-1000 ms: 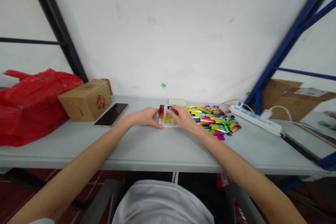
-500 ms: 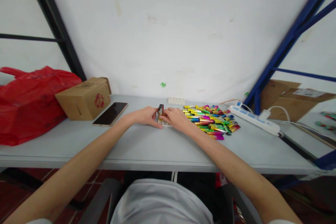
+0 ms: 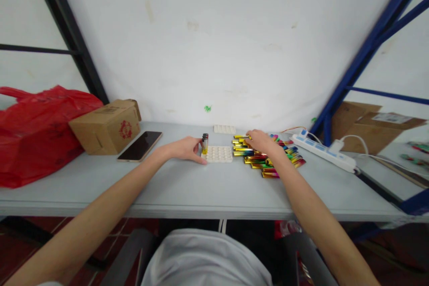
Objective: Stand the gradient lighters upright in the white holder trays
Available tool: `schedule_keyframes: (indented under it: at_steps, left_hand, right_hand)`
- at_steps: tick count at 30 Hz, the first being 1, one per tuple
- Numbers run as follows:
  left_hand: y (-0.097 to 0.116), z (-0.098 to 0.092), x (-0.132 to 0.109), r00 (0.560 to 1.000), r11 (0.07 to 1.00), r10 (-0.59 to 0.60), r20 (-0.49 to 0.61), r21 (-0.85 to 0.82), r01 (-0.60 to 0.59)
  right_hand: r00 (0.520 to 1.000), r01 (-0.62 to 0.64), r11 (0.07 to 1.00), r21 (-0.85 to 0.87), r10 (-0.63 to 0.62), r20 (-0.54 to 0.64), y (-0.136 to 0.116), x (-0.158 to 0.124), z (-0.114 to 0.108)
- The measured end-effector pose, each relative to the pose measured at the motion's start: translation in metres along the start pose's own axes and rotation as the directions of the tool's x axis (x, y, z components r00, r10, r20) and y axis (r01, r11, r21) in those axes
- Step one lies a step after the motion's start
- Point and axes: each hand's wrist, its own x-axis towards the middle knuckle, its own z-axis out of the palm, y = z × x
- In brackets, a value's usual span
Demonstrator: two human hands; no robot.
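Note:
A white tray point(image 3: 219, 154) with rows of round holes lies on the grey table point(image 3: 201, 183). Two lighters point(image 3: 204, 143) stand upright at its far left corner. My left hand point(image 3: 184, 148) rests on the table against the tray's left edge, fingers curled beside the lighters. To the right lies a pile of colourful metallic lighters point(image 3: 264, 154). My right hand point(image 3: 263, 141) is laid over the top of that pile, fingers bent down among the lighters; what they grip is hidden.
A second white tray point(image 3: 224, 129) lies by the wall. A phone point(image 3: 140, 145), a cardboard box point(image 3: 107, 126) and a red plastic bag point(image 3: 36, 132) sit at the left. A white power strip point(image 3: 323, 153) with cables lies at the right, beside blue shelving point(image 3: 362, 53).
My right hand has left the tray and moved right onto the lighter pile. The tray's holes now show. My left hand has stayed at the tray's left edge.

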Motion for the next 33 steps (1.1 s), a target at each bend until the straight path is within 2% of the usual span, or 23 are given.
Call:
schedule_keyframes:
  at_steps: [3,7,10,19,27,30,33]
  left_hand:
    - [0.001,0.000,-0.001,1.000,1.000,-0.002,0.001,-0.001,0.002]
    - [0.002,-0.001,-0.001,1.000,1.000,-0.009,0.002,-0.003,0.009]
    - [0.002,-0.001,-0.001,1.000,1.000,-0.007,0.003,-0.001,0.007]
    - [0.000,-0.001,0.000,1.000,1.000,-0.004,0.005,0.005,0.004]
    - [0.000,0.000,0.000,1.000,1.000,-0.001,0.000,0.007,0.001]
    - [0.001,0.000,0.000,1.000,1.000,-0.011,0.000,0.005,0.011]
    - [0.000,0.000,0.000,1.000,1.000,0.004,-0.008,0.000,-0.004]
  right_hand:
    - [0.996,0.043,0.999,0.020,-0.045,0.079,0.009,0.000,-0.006]
    - [0.986,0.117,0.992,0.053,-0.122,0.117,0.006,0.000,-0.011]
    - [0.983,0.129,0.991,0.046,-0.134,0.126,0.003,-0.001,-0.011]
    - [0.987,0.163,0.985,0.049,-0.163,-0.001,-0.002,-0.001,-0.008]
    - [0.986,0.168,0.983,0.077,-0.166,-0.029,-0.003,-0.002,-0.011]
    - [0.983,0.149,0.980,0.135,-0.131,-0.132,-0.003,0.002,-0.009]
    - [0.959,0.169,0.931,0.325,-0.080,-0.272,-0.004,0.007,-0.006]
